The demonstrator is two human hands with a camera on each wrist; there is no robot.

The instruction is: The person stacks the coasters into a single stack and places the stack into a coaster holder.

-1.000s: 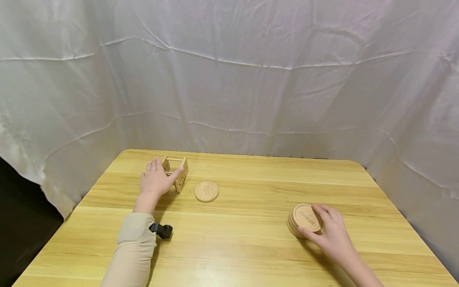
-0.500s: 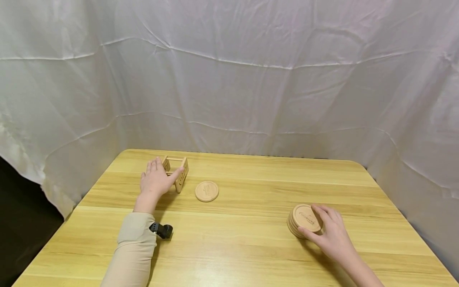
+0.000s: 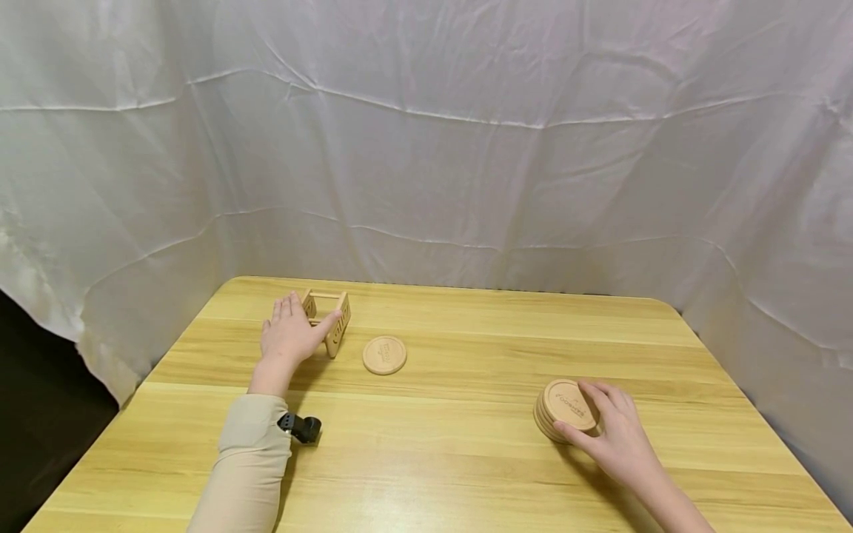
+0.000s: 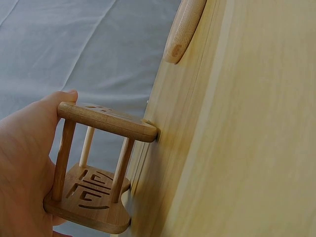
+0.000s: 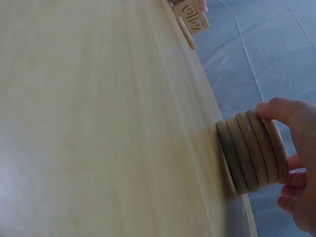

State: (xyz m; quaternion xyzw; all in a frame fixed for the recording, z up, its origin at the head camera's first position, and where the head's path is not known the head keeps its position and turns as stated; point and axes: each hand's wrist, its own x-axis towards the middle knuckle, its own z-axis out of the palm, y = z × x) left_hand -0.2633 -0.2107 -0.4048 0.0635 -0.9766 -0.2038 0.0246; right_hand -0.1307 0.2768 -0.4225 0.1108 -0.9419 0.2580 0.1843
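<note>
My left hand point(image 3: 288, 339) grips a small wooden coaster holder point(image 3: 338, 327) at the table's back left. In the left wrist view, the thumb lies on one cut-out side panel and the fingers reach the opposite panel, with thin rods between the panels. The holder has no coasters in it. A single round wooden coaster point(image 3: 384, 355) lies flat to its right. At the right, my right hand point(image 3: 618, 435) holds the edge of the top of a stack of several coasters point(image 5: 252, 153), thumb on one side and fingers on the other. The top coaster bears engraved lettering.
The light wood table point(image 3: 453, 459) has its far edge close to a pale hanging curtain point(image 3: 426, 163), which also runs down both sides. A black wrist camera point(image 3: 301, 428) sits on the left sleeve, near the tabletop.
</note>
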